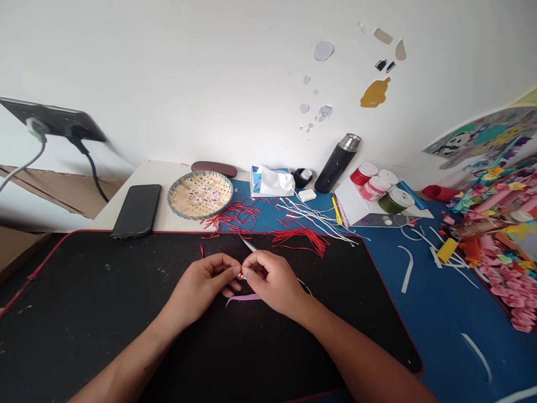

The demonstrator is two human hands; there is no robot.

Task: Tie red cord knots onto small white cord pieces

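My left hand [210,277] and my right hand [271,277] meet over the black mat, thumb and fingers pinched together on each. Between their fingertips is a small red and white cord piece [241,275], mostly covered by the fingers. A pointed silver blade [248,244] sticks out behind my right hand; the rest of that tool is hidden. Under the right hand lies a thin purple strip [244,298], its tip curving left. Just beyond the hands, a bundle of cut red cords [304,239] lies on the mat beside several white cords [323,219].
A woven basket [178,193] holds small red and white pieces; more red cords [241,214] lie beside it. Along the back stand a tissue pack [272,182], a black flask [338,165] and thread spools [395,200]. A phone [136,211] lies left, paper flowers [514,280] right.
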